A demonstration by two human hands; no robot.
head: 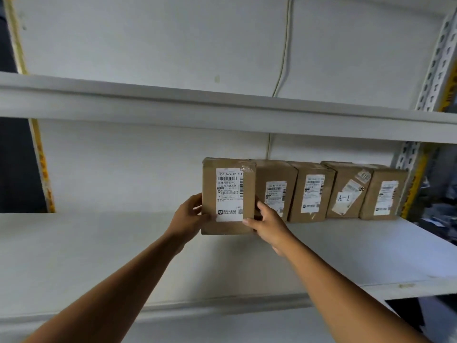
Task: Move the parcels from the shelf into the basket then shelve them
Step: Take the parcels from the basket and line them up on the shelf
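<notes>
A brown cardboard parcel [228,194] with a white shipping label stands upright on the white shelf [99,243]. My left hand [189,214] grips its left edge and my right hand [265,222] grips its lower right corner. Behind it to the right, several more brown parcels stand in a row against the back wall: a labelled parcel [275,189] right beside it, a third parcel [312,193], one marked "A-1" [346,191], and the last parcel [384,194] by the right upright. No basket is in view.
A higher shelf board [222,112] runs across above the parcels. Perforated metal uprights with yellow strips stand at the right [410,174] and left [43,169]. A thin cable [284,45] hangs down the back wall. The left half of the parcel shelf is bare.
</notes>
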